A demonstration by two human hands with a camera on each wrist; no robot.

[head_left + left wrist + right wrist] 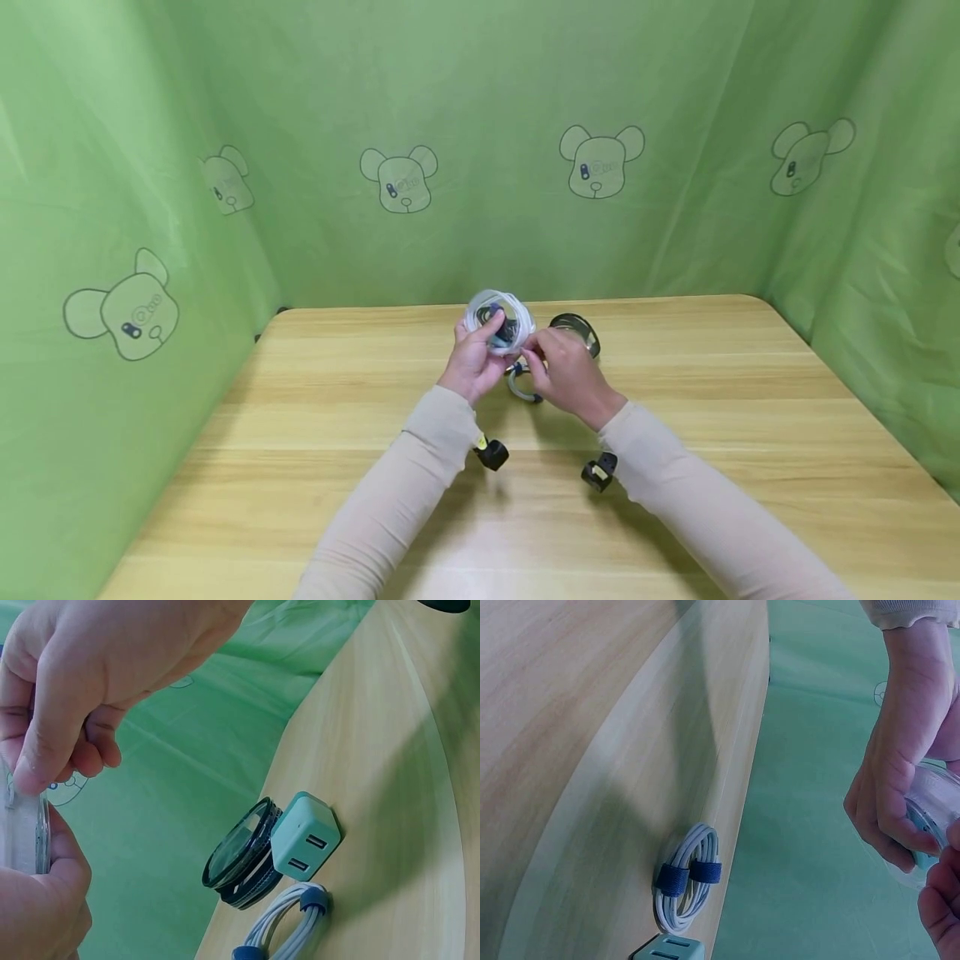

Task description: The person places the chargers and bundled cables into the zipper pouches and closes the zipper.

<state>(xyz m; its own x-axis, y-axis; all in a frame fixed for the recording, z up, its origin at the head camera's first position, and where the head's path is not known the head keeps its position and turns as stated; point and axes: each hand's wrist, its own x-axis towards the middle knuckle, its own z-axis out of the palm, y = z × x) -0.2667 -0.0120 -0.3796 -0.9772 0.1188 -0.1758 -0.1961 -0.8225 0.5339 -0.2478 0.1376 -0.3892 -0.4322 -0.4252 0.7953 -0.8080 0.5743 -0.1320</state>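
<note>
Above the tabletop (337, 400), the left hand (472, 358) grips a round clear case (528, 322) between thumb and fingers; the right hand (567, 368) pinches its near right edge. It looks light, probably smooth and flexible, so its edge seems the surest hold

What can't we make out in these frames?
Head: contents of the clear round case, too small, partly behind the left hand's thumb.
Head: dark-rimmed round case, partly behind the right hand.
Right wrist: USB charger, cut off by bottom edge.
Left wrist: coiled cable, cut off by bottom edge.
</note>
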